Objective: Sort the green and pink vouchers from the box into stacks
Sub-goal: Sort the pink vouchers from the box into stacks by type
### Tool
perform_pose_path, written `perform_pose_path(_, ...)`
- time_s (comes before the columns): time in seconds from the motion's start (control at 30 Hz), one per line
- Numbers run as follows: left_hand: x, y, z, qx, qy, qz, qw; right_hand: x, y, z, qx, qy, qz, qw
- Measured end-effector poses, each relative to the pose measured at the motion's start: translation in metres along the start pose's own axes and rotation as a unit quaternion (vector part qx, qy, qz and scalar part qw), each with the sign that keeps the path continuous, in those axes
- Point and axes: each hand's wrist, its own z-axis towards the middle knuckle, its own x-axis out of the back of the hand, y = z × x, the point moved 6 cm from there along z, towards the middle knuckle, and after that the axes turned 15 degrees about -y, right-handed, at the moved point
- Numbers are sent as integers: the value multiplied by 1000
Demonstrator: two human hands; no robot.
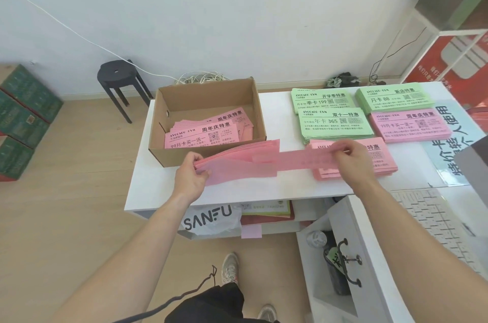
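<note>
My left hand (191, 174) grips a fanned bundle of pink vouchers (237, 161) just in front of the cardboard box (182, 155). My right hand (352, 157) pinches a single pink voucher (298, 160), blurred, stretched between the bundle and the near pink stack (380, 161). More pink vouchers (206, 128) lie inside the box. On the white table (250, 188) at right stand three green stacks (323, 101) (335, 124) (393, 97) and a second pink stack (410, 126).
A black stool (118, 79) and green cartons (23, 116) stand on the floor at left. A coil of white cable (200, 78) lies behind the box. A keyboard (433, 222) sits at right, an open drawer (340, 251) and a SANFU bag (208, 219) below the table.
</note>
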Motion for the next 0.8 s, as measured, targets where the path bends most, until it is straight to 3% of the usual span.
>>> perform_pose_path(0.33, -1, 4, 1, 13, 2, 11, 1000, 45, 11, -17, -27, 72, 108, 991)
perform_pose_path(0.5, -2, 7, 2, 17, 3, 9, 1000, 33, 20, -12, -47, 3, 111, 993)
perform_pose_path(0.8, -7, 8, -1, 11, -13, 3, 1000, -55, 19, 6, -22, -84, 8, 996)
